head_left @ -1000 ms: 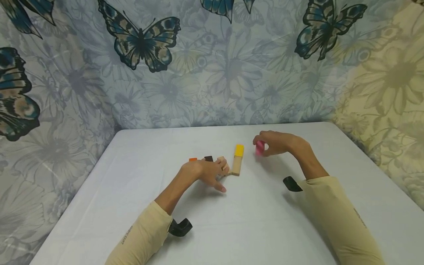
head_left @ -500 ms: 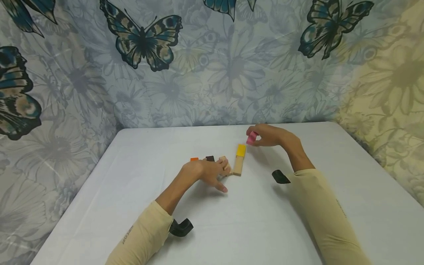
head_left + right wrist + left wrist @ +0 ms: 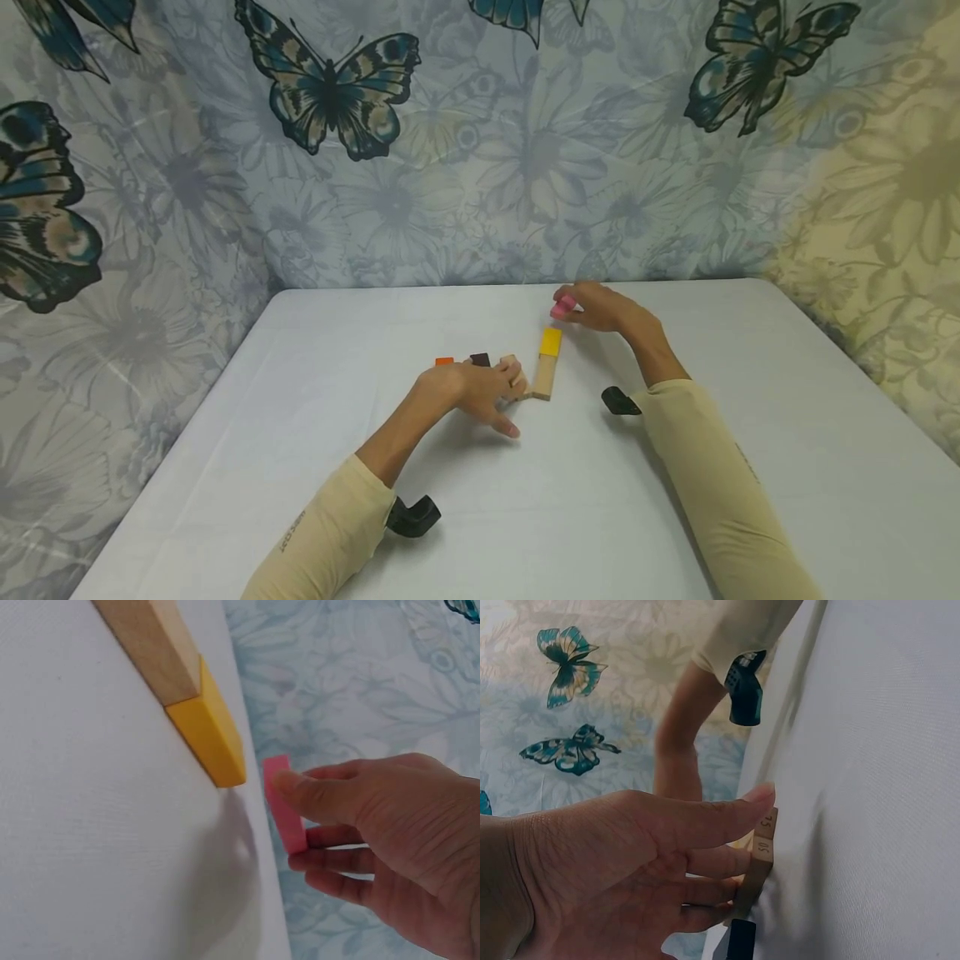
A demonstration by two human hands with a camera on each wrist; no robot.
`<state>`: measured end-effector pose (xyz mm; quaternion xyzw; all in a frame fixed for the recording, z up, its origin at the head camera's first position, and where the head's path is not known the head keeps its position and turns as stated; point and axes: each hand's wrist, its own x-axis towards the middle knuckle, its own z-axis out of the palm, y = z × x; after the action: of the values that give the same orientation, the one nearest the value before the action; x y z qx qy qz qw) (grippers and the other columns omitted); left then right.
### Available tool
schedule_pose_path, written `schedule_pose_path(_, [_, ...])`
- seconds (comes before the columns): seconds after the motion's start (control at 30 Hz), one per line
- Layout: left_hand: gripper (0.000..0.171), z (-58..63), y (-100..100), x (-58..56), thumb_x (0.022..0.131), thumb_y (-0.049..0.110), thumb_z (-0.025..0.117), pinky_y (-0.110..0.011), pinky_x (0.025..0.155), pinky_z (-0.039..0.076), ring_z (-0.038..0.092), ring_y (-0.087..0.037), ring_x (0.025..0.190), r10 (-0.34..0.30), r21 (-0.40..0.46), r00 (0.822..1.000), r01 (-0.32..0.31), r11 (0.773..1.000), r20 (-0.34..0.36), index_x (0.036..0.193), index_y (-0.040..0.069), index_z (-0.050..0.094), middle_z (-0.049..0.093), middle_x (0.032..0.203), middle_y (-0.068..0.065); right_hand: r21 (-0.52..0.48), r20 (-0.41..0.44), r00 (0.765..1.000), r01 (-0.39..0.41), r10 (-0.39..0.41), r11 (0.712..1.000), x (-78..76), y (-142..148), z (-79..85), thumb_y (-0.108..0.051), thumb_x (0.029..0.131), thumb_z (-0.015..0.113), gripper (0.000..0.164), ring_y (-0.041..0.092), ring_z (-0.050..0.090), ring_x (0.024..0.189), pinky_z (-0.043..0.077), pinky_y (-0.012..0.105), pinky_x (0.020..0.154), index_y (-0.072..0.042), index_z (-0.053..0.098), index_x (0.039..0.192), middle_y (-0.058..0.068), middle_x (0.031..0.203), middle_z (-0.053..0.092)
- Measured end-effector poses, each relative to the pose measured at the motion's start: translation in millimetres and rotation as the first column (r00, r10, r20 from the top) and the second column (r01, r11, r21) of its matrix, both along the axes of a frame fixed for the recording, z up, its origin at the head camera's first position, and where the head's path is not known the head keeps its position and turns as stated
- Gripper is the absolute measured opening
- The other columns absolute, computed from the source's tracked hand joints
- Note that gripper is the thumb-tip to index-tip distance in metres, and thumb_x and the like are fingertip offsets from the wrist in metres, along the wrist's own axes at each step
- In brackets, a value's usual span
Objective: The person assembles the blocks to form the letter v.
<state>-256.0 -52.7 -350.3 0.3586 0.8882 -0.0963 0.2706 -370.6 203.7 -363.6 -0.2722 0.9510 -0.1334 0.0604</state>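
My right hand (image 3: 600, 308) pinches a pink block (image 3: 283, 806) between thumb and fingers, raised just beyond the far end of a yellow block (image 3: 551, 342). That yellow block lies end to end with a plain wooden block (image 3: 154, 645) in a straight row. My left hand (image 3: 476, 392) rests its fingers against wooden blocks (image 3: 763, 851) with printed numbers, its thumb spread apart from them in the head view. A dark block (image 3: 480, 360) and an orange block (image 3: 444, 362) show behind the left hand, which hides part of the row.
A white cloth-covered table (image 3: 300, 433) carries everything. Behind it hangs a flowered backdrop (image 3: 450, 208) with butterflies, close to the table's far edge. Black camera mounts (image 3: 414, 517) stick out from both sleeves.
My right hand has moved left and away from me with the pink block, coming near the yellow block's far end and tilting the pink block over. The left hand stays put.
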Motion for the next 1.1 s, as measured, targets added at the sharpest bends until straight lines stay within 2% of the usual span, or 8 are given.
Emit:
schedule_pose_path(0.2, [0.088,0.1,0,0.6,0.1,0.066,0.056,-0.06,0.131,0.02,0.023,-0.021,0.163,0.006,-0.002,1.0,-0.006,1.0,-0.003,0.169,0.025,0.02,0.001,0.179,-0.002,0.002,0.064,0.997,0.041,-0.042,0.999,-1.5,-2,-7.3,-0.022,0.104,0.066,0.041,0.042,0.057,0.129,0.044,0.06,0.115,-0.002,0.063,0.139,0.024,0.138,0.065])
schedule_pose_path(0.33, [0.088,-0.2,0,0.8,0.1,0.066,0.057,-0.06,0.131,0.02,0.022,-0.021,0.164,0.012,0.004,1.0,-0.012,1.0,0.0,0.169,0.025,0.02,0.001,0.179,-0.003,0.014,0.067,0.997,0.042,-0.043,0.999,-1.0,-4,-10.0,-0.024,0.103,0.067,0.039,0.041,0.059,0.124,0.047,0.06,0.112,-0.006,0.065,0.138,0.023,0.135,0.065])
schedule_pose_path(0.53, [0.089,-0.4,0,0.4,0.099,0.067,0.056,-0.059,0.131,0.02,0.023,-0.021,0.163,0.014,-0.007,1.0,-0.014,1.0,-0.005,0.169,0.026,0.02,0.001,0.179,-0.002,0.013,0.043,0.999,-0.005,0.005,1.0,-3.5,-5,-14.0,-0.016,0.104,0.065,0.036,0.041,0.06,0.122,0.048,0.059,0.111,-0.003,0.065,0.137,0.024,0.131,0.066])
schedule_pose_path(0.8, [0.088,-0.4,0,-0.6,0.1,0.067,0.055,-0.058,0.131,0.022,0.024,-0.022,0.163,0.0,-0.023,1.0,0.0,1.0,-0.013,0.169,0.026,0.019,0.001,0.179,-0.003,0.014,0.076,0.997,-0.016,0.015,1.0,-2.2,-3,-14.1,-0.004,0.103,0.062,0.041,0.045,0.057,0.131,0.045,0.061,0.115,-0.001,0.06,0.143,0.029,0.142,0.058])
schedule_pose_path(1.1, [0.088,-1.2,0,-1.1,0.1,0.067,0.055,-0.057,0.13,0.024,0.025,-0.021,0.162,-0.009,-0.02,1.0,0.009,1.0,-0.02,0.169,0.026,0.019,0.002,0.179,-0.002,0.032,0.055,0.998,-0.027,0.025,0.999,-0.2,-7,-12.9,0.002,0.099,0.065,0.04,0.043,0.061,0.125,0.048,0.06,0.113,-0.002,0.064,0.138,0.027,0.134,0.061])
